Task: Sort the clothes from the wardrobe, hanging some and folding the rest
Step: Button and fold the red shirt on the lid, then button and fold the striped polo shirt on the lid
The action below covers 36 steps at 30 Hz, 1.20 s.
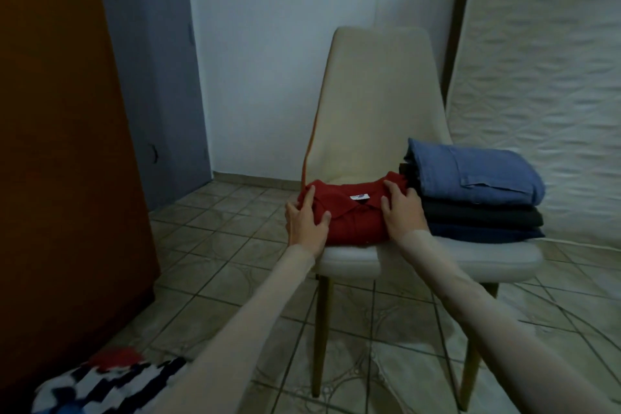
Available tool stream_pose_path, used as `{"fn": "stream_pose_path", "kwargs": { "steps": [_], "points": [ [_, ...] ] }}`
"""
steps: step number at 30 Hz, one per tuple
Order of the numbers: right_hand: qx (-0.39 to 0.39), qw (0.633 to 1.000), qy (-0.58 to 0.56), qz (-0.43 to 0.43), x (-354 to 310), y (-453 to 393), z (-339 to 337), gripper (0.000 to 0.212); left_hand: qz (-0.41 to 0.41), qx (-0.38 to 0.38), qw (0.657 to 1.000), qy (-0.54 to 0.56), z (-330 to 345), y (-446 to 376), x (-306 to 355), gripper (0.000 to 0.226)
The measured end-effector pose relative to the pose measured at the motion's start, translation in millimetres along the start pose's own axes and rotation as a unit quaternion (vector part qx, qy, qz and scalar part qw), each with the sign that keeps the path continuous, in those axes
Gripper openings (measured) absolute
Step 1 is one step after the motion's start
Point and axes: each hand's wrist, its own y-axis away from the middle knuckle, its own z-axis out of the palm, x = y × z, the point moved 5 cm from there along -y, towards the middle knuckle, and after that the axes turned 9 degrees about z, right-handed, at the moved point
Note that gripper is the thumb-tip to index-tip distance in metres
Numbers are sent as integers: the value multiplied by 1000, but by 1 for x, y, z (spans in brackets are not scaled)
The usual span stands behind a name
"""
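Folded red polo shirt [353, 215] lay on chair seat [437, 257], frame centre, touching stacked folded clothes [470, 191] at right. Left hand [307, 218] and right hand [401, 210] gripped shirt's sides, fingers spread, curled over fabric.

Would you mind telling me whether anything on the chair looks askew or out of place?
Slightly: the folded stack overhangs the right edge of the chair seat. The red polo, held by both hands, lies neatly folded beside it.
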Motion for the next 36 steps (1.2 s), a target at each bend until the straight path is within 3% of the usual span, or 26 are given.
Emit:
{"fn": "stream_pose_path", "kwargs": {
  "steps": [3,8,12,17,22,26,30,36],
  "points": [
    [39,998,57,-2,5,8,0,40,4,-9,999,-47,7,-3,-4,56],
    [138,977,99,-127,-8,22,10,28,25,-24,984,-177,13,5,-5,52],
    [83,970,179,-141,-11,26,25,42,54,-85,964,-246,15,4,-6,49],
    [97,973,154,-140,-21,29,27,40,67,-105,956,-265,1,7,-10,50],
    [151,953,92,-245,-58,59,40,29,31,-74,970,-228,-39,26,-46,48],
    [23,948,27,-316,-98,101,78,25,-52,-63,969,-235,-85,57,-100,45],
    [-71,930,30,-359,-130,156,134,34,-160,-74,954,-244,-136,107,-166,41],
    [-340,889,72,-299,-152,239,273,35,-378,-76,897,-215,-209,189,-296,29]
  ]
}}
